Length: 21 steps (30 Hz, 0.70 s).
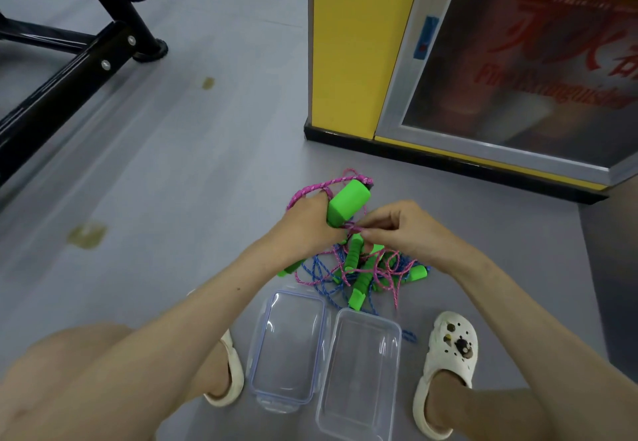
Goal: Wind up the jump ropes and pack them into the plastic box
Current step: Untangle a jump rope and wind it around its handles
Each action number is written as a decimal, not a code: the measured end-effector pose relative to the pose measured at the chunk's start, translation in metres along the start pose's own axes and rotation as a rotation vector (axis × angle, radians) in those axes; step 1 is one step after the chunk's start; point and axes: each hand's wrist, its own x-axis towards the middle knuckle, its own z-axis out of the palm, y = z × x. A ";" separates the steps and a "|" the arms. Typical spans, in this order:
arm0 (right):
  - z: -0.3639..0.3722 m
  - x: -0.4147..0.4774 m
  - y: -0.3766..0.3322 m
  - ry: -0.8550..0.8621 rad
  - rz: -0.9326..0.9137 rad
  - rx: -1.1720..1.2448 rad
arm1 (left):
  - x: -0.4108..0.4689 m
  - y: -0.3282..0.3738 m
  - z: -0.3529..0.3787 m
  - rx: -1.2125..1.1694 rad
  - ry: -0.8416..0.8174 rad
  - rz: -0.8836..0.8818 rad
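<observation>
The left hand [310, 223] curls round a green handle [348, 200], with pink rope [321, 186] looped over its fingers. The right hand [397, 230] pinches that rope just beside them. Under the fingers a rope pile [359, 275] lies on grey floor [207, 164], with the open box [359, 371] and its lid [290, 347] nearer the person. Beyond stands a yellow cabinet [345, 43], and far left a black frame [69, 67].
</observation>
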 end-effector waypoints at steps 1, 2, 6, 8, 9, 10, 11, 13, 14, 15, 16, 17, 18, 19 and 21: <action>-0.001 0.000 0.002 0.004 0.013 -0.116 | 0.001 -0.003 0.000 0.058 0.048 -0.011; -0.002 0.001 0.005 0.022 0.029 -0.287 | 0.002 -0.007 -0.001 0.120 0.110 -0.035; -0.013 -0.001 0.017 0.168 0.131 -0.841 | 0.005 -0.015 -0.014 0.132 0.201 -0.181; -0.016 -0.001 0.019 0.178 0.087 -0.660 | 0.004 -0.010 -0.018 0.007 0.094 -0.201; -0.015 -0.001 0.017 0.160 0.044 -0.498 | 0.003 -0.004 -0.017 -0.104 0.022 -0.210; -0.011 -0.001 0.012 0.115 0.013 -0.324 | 0.001 0.002 -0.014 -0.231 -0.046 -0.217; -0.005 0.000 0.007 0.057 -0.014 -0.186 | -0.001 0.006 -0.011 -0.343 -0.098 -0.220; 0.006 0.001 0.002 -0.022 -0.062 -0.113 | -0.003 0.014 -0.005 -0.507 -0.159 -0.211; 0.010 0.003 0.002 -0.034 -0.076 -0.090 | -0.004 0.017 -0.005 -0.580 -0.178 -0.201; 0.011 0.003 0.001 -0.030 -0.065 -0.045 | -0.004 0.018 -0.005 -0.647 -0.198 -0.192; 0.010 0.003 0.000 -0.012 -0.047 -0.001 | -0.003 0.019 -0.007 -0.690 -0.221 -0.184; 0.005 0.002 -0.002 0.017 -0.032 0.030 | -0.002 0.018 -0.008 -0.707 -0.243 -0.176; -0.001 0.001 -0.004 0.046 -0.018 0.058 | 0.000 0.016 -0.010 -0.707 -0.265 -0.170; -0.007 -0.001 -0.005 0.068 -0.012 0.093 | 0.000 0.014 -0.012 -0.701 -0.284 -0.165; -0.015 -0.003 -0.005 0.074 -0.015 0.172 | 0.000 0.009 -0.015 -0.722 -0.343 -0.150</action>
